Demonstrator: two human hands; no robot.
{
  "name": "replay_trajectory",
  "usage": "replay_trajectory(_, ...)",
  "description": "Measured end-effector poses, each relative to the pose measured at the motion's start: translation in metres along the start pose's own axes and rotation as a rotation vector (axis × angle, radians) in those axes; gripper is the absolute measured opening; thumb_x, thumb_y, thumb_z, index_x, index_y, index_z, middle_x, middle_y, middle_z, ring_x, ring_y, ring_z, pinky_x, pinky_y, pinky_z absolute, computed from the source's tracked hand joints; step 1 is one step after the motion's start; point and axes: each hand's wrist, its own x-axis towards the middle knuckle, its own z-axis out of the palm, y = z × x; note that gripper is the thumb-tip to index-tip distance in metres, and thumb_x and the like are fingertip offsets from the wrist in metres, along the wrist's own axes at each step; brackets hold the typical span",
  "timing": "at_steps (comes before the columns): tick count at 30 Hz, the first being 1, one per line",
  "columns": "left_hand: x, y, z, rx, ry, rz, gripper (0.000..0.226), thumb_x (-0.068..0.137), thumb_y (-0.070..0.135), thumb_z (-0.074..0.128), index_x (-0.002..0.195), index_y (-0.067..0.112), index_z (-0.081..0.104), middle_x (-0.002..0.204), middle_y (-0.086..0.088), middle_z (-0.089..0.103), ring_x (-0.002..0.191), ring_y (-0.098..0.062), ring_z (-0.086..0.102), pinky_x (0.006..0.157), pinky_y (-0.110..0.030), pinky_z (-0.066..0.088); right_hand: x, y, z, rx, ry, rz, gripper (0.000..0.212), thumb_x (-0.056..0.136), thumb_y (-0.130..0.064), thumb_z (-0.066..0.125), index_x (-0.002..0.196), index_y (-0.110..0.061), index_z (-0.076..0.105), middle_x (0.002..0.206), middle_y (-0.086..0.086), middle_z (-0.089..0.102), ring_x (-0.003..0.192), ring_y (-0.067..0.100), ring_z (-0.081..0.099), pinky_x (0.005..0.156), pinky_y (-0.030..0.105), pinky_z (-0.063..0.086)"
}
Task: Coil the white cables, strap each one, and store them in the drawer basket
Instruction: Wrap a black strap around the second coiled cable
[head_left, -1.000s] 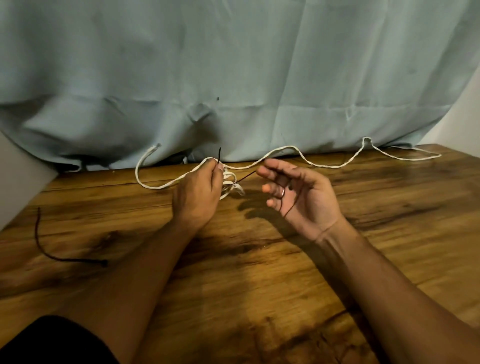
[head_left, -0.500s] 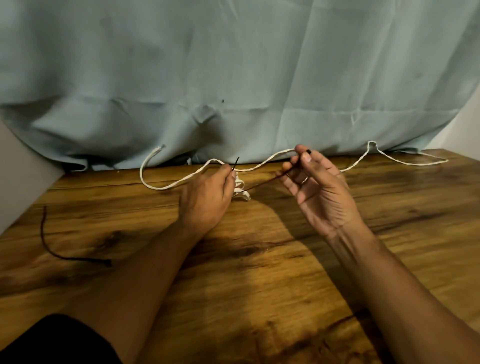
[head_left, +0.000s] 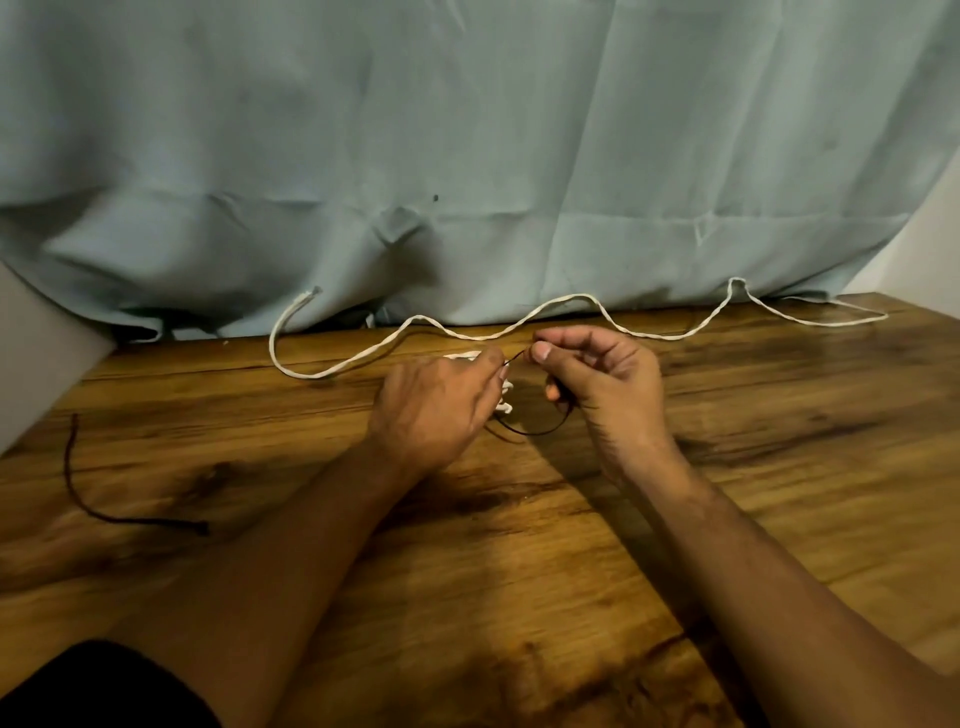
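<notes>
Two hands meet over a coiled white cable (head_left: 505, 408), taken here as the reference point for every position below.

Left hand (head_left: 431, 410): closed round the coil and hiding most of it. Only a few white loops show past the fingertips and above the knuckles.

Right hand (head_left: 608, 384): just right of the coil. The thumb and forefinger pinch one end of a thin black strap (head_left: 540, 432), and the remaining fingers are curled inward.

From that pinch the strap runs to the left hand's fingertips. It also hangs in a slack loop on the near side of the coil, between the two wrists. Whether it passes fully round the coil cannot be told.

Loose white cable (head_left: 332, 370): behind the coil, uncoiled and lying in waves. One end rises far behind and to the left of the coil, and the other trails off well to its right.

Second black strap (head_left: 93, 512): well left of the coil and nearer the viewer, lying in a curve.

Wooden table (head_left: 779, 441): beneath the coil.

Pale blue curtain (head_left: 467, 156): hanging behind the coil, its hem reaching the table's far edge.
</notes>
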Motion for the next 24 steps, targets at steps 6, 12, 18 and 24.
replay_trajectory(6, -0.001, 0.003, -0.002, 0.03, 0.014, 0.019, 0.028, 0.104, 0.044, 0.034, 0.111, 0.027, 0.056, 0.075, -0.001, 0.07, 0.067, -0.031, 0.067, 0.054, -0.031, 0.026, 0.0, 0.006, 0.003, -0.087, -0.018, -0.042, 0.012, 0.089, 0.003, 0.074, 0.1, -0.001, 0.076, 0.062, -0.008, 0.07, 0.046, 0.002, 0.05, 0.045, 0.015, 0.041)
replay_trajectory(12, -0.001, 0.005, -0.004, -0.003, 0.033, -0.024, 0.025, 0.103, 0.041, 0.043, 0.109, 0.026, 0.062, 0.071, -0.001, 0.07, 0.064, -0.031, 0.066, 0.055, -0.029, 0.025, 0.002, 0.006, 0.001, -0.051, 0.023, -0.074, 0.011, 0.089, 0.001, 0.074, 0.097, -0.007, 0.076, 0.067, -0.007, 0.071, 0.047, 0.004, 0.051, 0.045, 0.016, 0.042)
replay_trajectory(18, -0.001, 0.006, -0.006, -0.002, 0.028, -0.05, 0.024, 0.104, 0.04, 0.044, 0.109, 0.025, 0.063, 0.072, -0.002, 0.07, 0.064, -0.032, 0.066, 0.054, -0.03, 0.025, 0.002, 0.009, -0.003, -0.057, 0.018, -0.086, 0.012, 0.089, -0.002, 0.075, 0.1, -0.007, 0.077, 0.07, -0.005, 0.072, 0.049, 0.006, 0.052, 0.046, 0.018, 0.043)
replay_trajectory(24, 0.0, 0.012, -0.009, 0.01, 0.022, -0.01, 0.021, 0.103, 0.04, 0.045, 0.106, 0.025, 0.06, 0.072, 0.0, 0.07, 0.063, -0.031, 0.066, 0.053, -0.029, 0.024, 0.001, 0.012, -0.003, -0.149, -0.028, -0.094, 0.013, 0.09, 0.0, 0.075, 0.1, -0.008, 0.077, 0.067, -0.009, 0.072, 0.051, 0.0, 0.053, 0.048, 0.015, 0.044)
